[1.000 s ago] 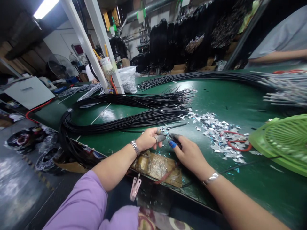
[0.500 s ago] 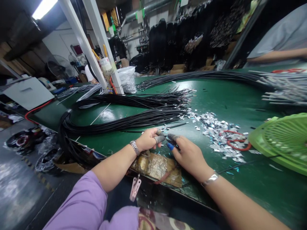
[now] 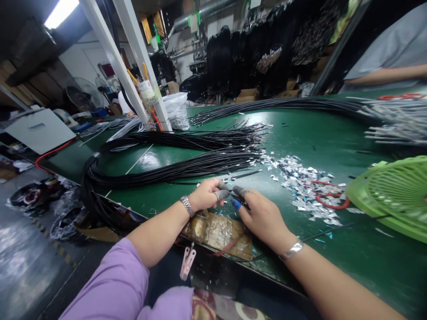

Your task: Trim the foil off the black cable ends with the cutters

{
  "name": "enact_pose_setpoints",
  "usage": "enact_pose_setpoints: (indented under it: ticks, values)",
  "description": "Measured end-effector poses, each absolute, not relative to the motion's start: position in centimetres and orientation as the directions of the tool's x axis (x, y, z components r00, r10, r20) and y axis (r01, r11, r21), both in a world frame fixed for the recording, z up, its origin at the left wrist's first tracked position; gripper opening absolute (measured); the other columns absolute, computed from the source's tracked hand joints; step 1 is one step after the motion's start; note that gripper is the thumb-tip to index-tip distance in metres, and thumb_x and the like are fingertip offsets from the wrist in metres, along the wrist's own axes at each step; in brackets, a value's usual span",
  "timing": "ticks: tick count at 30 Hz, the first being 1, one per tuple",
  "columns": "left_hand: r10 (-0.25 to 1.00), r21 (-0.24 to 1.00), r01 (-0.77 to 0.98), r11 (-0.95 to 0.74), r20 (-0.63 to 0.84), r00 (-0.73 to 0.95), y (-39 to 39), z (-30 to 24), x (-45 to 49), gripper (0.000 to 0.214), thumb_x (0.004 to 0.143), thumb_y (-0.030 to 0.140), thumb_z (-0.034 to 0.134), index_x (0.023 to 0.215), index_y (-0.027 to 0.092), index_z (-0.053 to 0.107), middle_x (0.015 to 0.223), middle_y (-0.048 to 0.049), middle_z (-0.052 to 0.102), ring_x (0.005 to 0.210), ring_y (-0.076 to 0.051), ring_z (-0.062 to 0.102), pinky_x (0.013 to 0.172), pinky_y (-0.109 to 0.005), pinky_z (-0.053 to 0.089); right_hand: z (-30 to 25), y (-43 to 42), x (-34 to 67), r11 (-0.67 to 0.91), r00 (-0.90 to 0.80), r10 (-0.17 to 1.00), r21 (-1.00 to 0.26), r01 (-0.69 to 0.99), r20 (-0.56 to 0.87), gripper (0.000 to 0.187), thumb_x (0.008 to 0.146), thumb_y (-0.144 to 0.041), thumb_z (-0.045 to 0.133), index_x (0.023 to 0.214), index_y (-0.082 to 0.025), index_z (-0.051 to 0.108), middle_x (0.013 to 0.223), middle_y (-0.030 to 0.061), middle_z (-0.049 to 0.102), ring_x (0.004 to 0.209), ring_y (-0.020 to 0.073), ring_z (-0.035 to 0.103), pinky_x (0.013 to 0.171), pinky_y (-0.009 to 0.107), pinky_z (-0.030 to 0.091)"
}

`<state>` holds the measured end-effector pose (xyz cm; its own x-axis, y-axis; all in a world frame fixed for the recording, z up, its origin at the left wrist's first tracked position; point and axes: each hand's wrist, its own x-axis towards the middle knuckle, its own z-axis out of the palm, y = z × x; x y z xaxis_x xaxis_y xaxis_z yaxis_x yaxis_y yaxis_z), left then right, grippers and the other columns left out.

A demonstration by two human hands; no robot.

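My left hand (image 3: 207, 194) and my right hand (image 3: 262, 215) meet at the near edge of the green table (image 3: 333, 133). Both wear rubber finger cots, grey on the left, blue and grey on the right. The fingertips of both hands pinch a thin black wire end (image 3: 233, 194) between them. A long bundle of black cables (image 3: 160, 171) loops from the left and ends just beyond my hands. Silver foil scraps (image 3: 300, 184) lie scattered to the right of my hands.
A green plastic fan guard (image 3: 390, 195) lies at the right, with red rubber bands (image 3: 328, 198) beside it. More cable bundles (image 3: 300, 104) run along the far side. A co-worker's arm (image 3: 383, 75) rests at the far right. White posts (image 3: 133, 62) rise at the left. A taped brown pad (image 3: 216, 231) covers the table edge.
My right hand has drawn slightly closer to the left hand, the fingertips now pressed together on the wire. Otherwise little has moved.
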<state>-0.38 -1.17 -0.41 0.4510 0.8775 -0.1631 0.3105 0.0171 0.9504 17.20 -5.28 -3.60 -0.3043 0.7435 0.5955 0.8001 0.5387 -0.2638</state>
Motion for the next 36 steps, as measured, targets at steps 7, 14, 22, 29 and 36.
enact_pose_setpoints:
  ticks: [7,14,22,29,36]
  values:
    - [0.871,0.959,0.282,0.017,-0.153,0.467,-1.12,-0.54,-0.48,0.027,0.078,0.037,0.063,0.084,0.013,0.052,0.05,0.0056,0.054,0.033,-0.004,0.041,0.034,-0.015,0.029,-3.56,-5.51,17.07,0.544,-0.326,0.724,-0.213,0.812,0.608,0.009,0.08,-0.016,0.046,0.074,-0.022,0.05,0.071,0.0046,0.058,0.064,0.0183,0.054,0.058,0.028,0.04]
    - [0.846,0.973,0.23,0.018,-0.137,0.514,-1.15,-0.53,-0.61,0.041,0.071,0.05,0.067,0.081,0.014,0.051,0.05,0.0052,0.054,0.034,-0.004,0.042,0.035,-0.015,0.03,-3.76,-5.24,17.15,0.561,-0.295,0.725,-0.286,0.777,0.622,0.009,0.081,-0.017,0.046,0.074,-0.022,0.047,0.07,0.0047,0.057,0.062,0.0189,0.054,0.056,0.029,0.04]
    - [0.83,0.963,0.265,0.055,-0.192,0.524,-1.15,-0.32,-0.5,0.036,0.074,0.045,0.066,0.081,0.014,0.051,0.053,0.005,0.056,0.033,-0.002,0.041,0.035,-0.015,0.028,-4.43,-4.91,16.87,0.507,-0.272,0.833,-0.467,0.724,0.483,0.008,0.081,-0.02,0.044,0.076,-0.022,0.049,0.068,0.0031,0.056,0.061,0.0186,0.052,0.057,0.029,0.04]
    - [0.87,0.899,0.435,-0.042,-0.181,0.459,-1.43,-0.32,-0.23,0.006,0.079,0.018,0.055,0.082,0.014,0.052,0.051,0.0059,0.055,0.034,-0.004,0.04,0.038,-0.016,0.029,-3.79,-4.79,16.47,0.417,-0.256,0.903,-0.562,0.715,0.344,0.01,0.079,-0.019,0.045,0.069,-0.023,0.044,0.064,0.0024,0.056,0.057,0.0174,0.051,0.055,0.028,0.038]
    - [0.891,0.892,0.453,0.006,-0.21,0.403,-1.46,-0.14,0.01,0.005,0.083,0.02,0.05,0.083,0.015,0.051,0.052,0.0058,0.054,0.033,-0.005,0.039,0.039,-0.017,0.028,-3.81,-4.89,16.23,0.383,-0.233,0.92,-0.601,0.702,0.314,0.009,0.08,-0.02,0.047,0.071,-0.022,0.047,0.067,0.0034,0.06,0.062,0.0187,0.056,0.057,0.028,0.039]
